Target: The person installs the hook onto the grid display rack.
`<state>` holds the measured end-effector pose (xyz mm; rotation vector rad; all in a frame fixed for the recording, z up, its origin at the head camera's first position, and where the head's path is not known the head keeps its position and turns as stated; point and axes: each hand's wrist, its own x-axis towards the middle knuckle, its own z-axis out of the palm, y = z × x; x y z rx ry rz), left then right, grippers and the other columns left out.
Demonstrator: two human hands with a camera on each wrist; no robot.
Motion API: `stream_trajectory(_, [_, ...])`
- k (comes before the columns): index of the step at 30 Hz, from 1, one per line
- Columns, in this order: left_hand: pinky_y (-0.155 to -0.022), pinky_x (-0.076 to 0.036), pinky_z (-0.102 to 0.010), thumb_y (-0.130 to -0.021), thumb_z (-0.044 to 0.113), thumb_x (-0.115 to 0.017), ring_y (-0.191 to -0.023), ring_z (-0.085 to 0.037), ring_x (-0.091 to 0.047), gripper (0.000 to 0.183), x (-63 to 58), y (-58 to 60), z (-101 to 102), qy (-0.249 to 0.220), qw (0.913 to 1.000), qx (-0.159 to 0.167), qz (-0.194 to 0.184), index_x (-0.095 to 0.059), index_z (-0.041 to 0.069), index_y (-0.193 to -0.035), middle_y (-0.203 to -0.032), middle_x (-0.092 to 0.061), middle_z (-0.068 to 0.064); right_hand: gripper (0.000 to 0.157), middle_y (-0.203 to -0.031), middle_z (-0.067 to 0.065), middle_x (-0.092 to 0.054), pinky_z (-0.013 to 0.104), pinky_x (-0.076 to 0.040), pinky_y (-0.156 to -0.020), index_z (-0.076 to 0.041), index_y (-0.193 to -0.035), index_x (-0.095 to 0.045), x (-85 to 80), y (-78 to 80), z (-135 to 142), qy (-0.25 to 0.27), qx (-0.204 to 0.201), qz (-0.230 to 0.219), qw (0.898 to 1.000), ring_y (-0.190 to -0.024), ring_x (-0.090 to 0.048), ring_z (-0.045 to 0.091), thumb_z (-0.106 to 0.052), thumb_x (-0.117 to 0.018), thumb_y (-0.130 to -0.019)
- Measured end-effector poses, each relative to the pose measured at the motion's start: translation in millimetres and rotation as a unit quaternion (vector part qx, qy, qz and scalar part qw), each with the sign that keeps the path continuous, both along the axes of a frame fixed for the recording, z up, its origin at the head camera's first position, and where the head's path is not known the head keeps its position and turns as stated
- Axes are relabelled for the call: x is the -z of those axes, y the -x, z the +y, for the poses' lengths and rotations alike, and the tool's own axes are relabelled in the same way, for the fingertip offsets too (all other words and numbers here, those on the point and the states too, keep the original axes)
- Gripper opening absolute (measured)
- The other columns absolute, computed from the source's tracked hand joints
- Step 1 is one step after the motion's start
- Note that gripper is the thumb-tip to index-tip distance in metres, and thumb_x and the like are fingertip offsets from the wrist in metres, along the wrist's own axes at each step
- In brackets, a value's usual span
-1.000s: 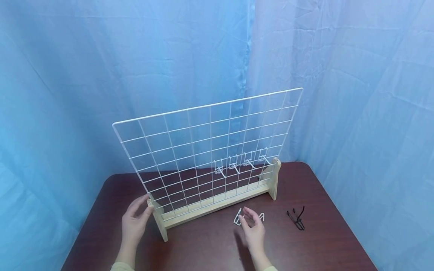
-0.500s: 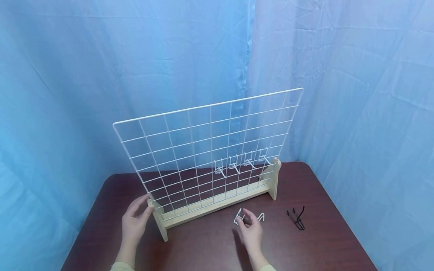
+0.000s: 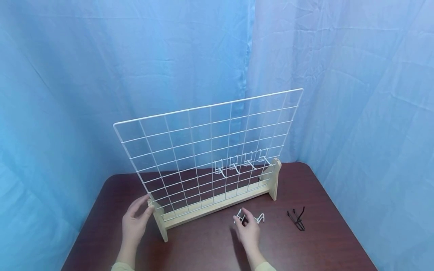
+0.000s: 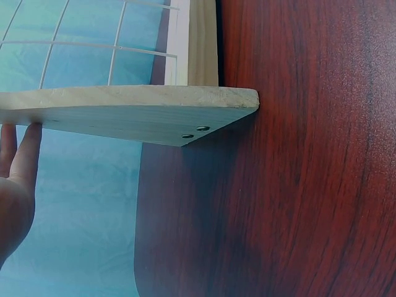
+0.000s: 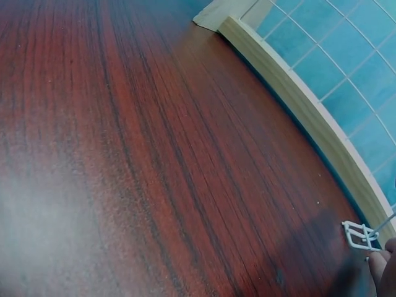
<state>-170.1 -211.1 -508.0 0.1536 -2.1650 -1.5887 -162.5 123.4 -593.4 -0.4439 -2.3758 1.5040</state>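
In the head view a white wire grid panel (image 3: 203,131) stands upright in a wooden stand (image 3: 217,203). My left hand (image 3: 133,222) holds the upper part of the stand's left end piece (image 3: 158,222), thumb and fingers at its edges. In the left wrist view, fingers (image 4: 26,158) touch the outer face of that wooden side (image 4: 148,114). My right hand (image 3: 249,233) is over a white wire hook (image 3: 239,215) on the table, thumb and forefinger apart around it. A second white hook (image 3: 260,218) lies just beyond, partly covered. The right wrist view shows fingertips (image 5: 378,266) beside a white hook (image 5: 359,236).
Several white hooks (image 3: 249,162) hang in a row on the grid's lower right part. Black wire hooks (image 3: 298,220) lie on the dark red-brown table (image 3: 325,241) at the right. Blue curtains (image 3: 190,45) enclose the table behind and at the sides.
My right hand has shifted slightly left over the white hook, uncovering more of the second white hook on the right. The left hand stays at the stand.
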Motion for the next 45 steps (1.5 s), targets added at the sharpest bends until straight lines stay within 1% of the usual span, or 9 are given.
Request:
stream_trajectory(6, [-0.084,-0.052,-0.009,-0.086,-0.009,-0.07,-0.109,0.007,-0.051,0.036,-25.3,-10.7,10,0.004,0.9999,0.005,0.012,-0.064,-0.007,-0.122,-0.115,-0.057,0.017,0.042,-0.115,0.03,-0.064,0.052,-0.059,-0.084,0.003,-0.123,-0.062,0.6,3.0,-3,-0.018,0.009,0.013,1.0,-0.099,-0.066,0.044,-0.016,-0.075,-0.088])
stream_trajectory(9, [-0.084,-0.052,-0.009,-0.086,-0.008,-0.071,-0.109,0.008,-0.051,0.036,-30.4,-12.8,12,0.006,0.9999,0.007,0.009,-0.064,-0.007,-0.121,-0.115,-0.057,0.018,0.042,-0.116,0.03,-0.063,0.051,-0.059,-0.084,0.003,-0.125,-0.062,1.6,5.0,-3,-0.019,0.007,0.006,1.0,-0.1,-0.066,0.044,-0.017,-0.074,-0.089])
stream_trajectory(14, [-0.083,-0.053,-0.009,-0.085,-0.009,-0.071,-0.108,0.008,-0.051,0.035,-29.5,-12.8,12,0.001,0.9999,0.009,0.01,-0.065,-0.007,-0.12,-0.113,-0.057,0.019,0.039,-0.117,0.029,-0.063,0.048,-0.059,-0.086,0.001,-0.124,-0.064,5.5,10.6,-2,-0.016,0.0,-0.007,1.0,-0.101,-0.066,0.04,-0.016,-0.074,-0.09])
stream_trajectory(18, [-0.083,-0.053,-0.011,-0.085,-0.01,-0.071,-0.108,0.007,-0.052,0.035,-28.5,-11.9,12,-0.005,0.9997,0.015,0.017,-0.065,-0.007,-0.12,-0.113,-0.057,0.019,0.034,-0.115,0.024,-0.066,0.045,-0.061,-0.082,0.0,-0.119,-0.067,7.9,12.8,-4,-0.025,-0.007,0.005,1.0,-0.098,-0.068,0.037,-0.015,-0.075,-0.09])
stream_trajectory(25, [-0.083,-0.053,-0.01,-0.085,-0.009,-0.071,-0.109,0.007,-0.052,0.036,-27.7,-12.0,11,-0.004,0.9998,0.013,0.011,-0.065,-0.007,-0.121,-0.114,-0.057,0.018,0.029,-0.114,0.02,-0.068,0.047,-0.057,-0.09,-0.001,-0.114,-0.07,9.0,10.6,-7,-0.027,-0.039,0.02,0.999,-0.104,-0.066,0.039,-0.015,-0.075,-0.089])
stream_trajectory(31, [-0.083,-0.053,-0.01,-0.085,-0.01,-0.071,-0.109,0.007,-0.052,0.036,-28.1,-12.3,11,-0.006,0.9998,0.013,0.012,-0.064,-0.008,-0.12,-0.114,-0.057,0.018,0.026,-0.11,0.018,-0.07,0.045,-0.057,-0.091,-0.001,-0.112,-0.07,10.7,10.0,-10,0.011,-0.071,0.021,0.997,-0.103,-0.067,0.037,-0.01,-0.075,-0.088])
stream_trajectory(36, [-0.083,-0.053,-0.01,-0.085,-0.01,-0.071,-0.109,0.007,-0.051,0.036,-29.0,-12.6,11,-0.006,0.9998,0.013,0.014,-0.064,-0.008,-0.12,-0.114,-0.057,0.019,0.029,-0.109,0.018,-0.07,0.047,-0.057,-0.092,-0.002,-0.112,-0.07,11.0,8.6,-10,0.013,-0.093,0.023,0.995,-0.102,-0.068,0.037,-0.011,-0.077,-0.086])
stream_trajectory(40, [-0.083,-0.052,-0.009,-0.085,-0.009,-0.071,-0.109,0.007,-0.051,0.036,-29.4,-12.6,11,0.0,0.9999,0.011,0.012,-0.064,-0.007,-0.121,-0.114,-0.056,0.019,0.03,-0.11,0.018,-0.07,0.047,-0.056,-0.093,-0.001,-0.112,-0.07,10.2,7.8,-11,0.024,-0.095,0.025,0.995,-0.103,-0.067,0.037,-0.011,-0.078,-0.085])
stream_trajectory(45, [-0.082,-0.052,-0.009,-0.085,-0.01,-0.071,-0.108,0.008,-0.051,0.035,-29.5,-12.5,11,0.006,0.9999,0.007,0.014,-0.065,-0.007,-0.12,-0.114,-0.056,0.02,0.028,-0.107,0.015,-0.07,0.045,-0.057,-0.092,-0.003,-0.11,-0.071,9.6,8.0,-13,0.036,-0.082,0.028,0.996,-0.101,-0.067,0.034,-0.008,-0.079,-0.084])
